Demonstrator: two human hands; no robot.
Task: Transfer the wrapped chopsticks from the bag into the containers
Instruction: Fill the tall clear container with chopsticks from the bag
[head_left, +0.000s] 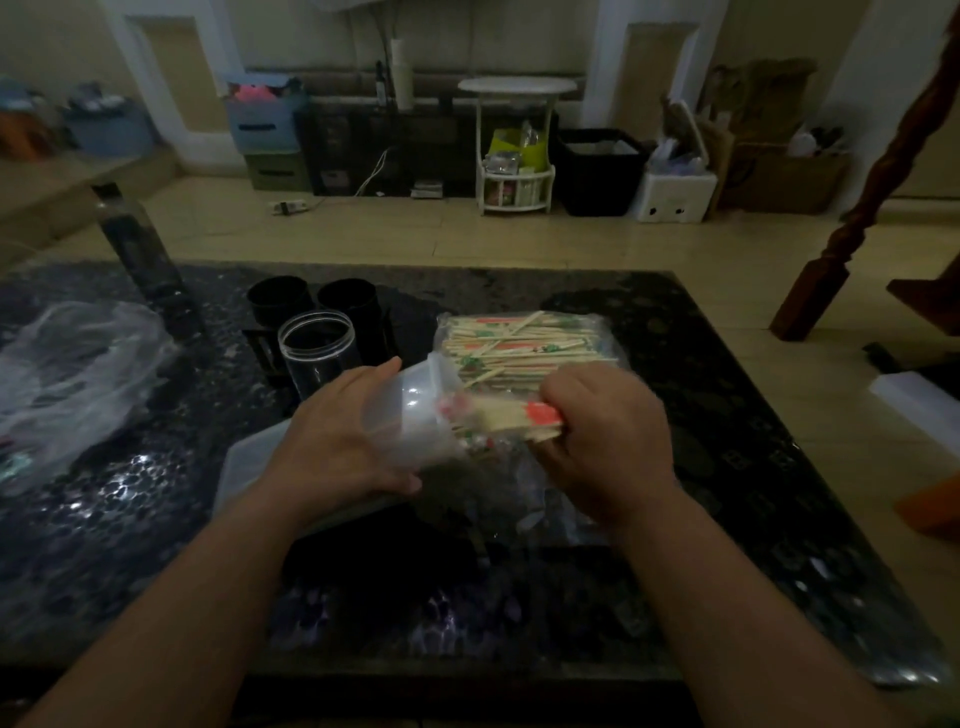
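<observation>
My left hand (337, 441) grips a clear plastic container (410, 410), tilted on its side with its mouth toward the right. My right hand (608, 436) holds a bundle of wrapped chopsticks (514, 418) with red and green print, its end inside the container's mouth. Just behind them lies the clear bag (524, 348) full of wrapped chopsticks on the dark table (156, 519). An upright clear jar (319, 348) stands left of the bag, with two black cups (280, 301) behind it.
A crumpled clear plastic bag (72, 374) lies at the table's left. A white lid or tray (254, 467) sits under my left wrist. Another white object (914, 400) is off the table's right edge. Shelves, bins and a wooden post stand beyond the table.
</observation>
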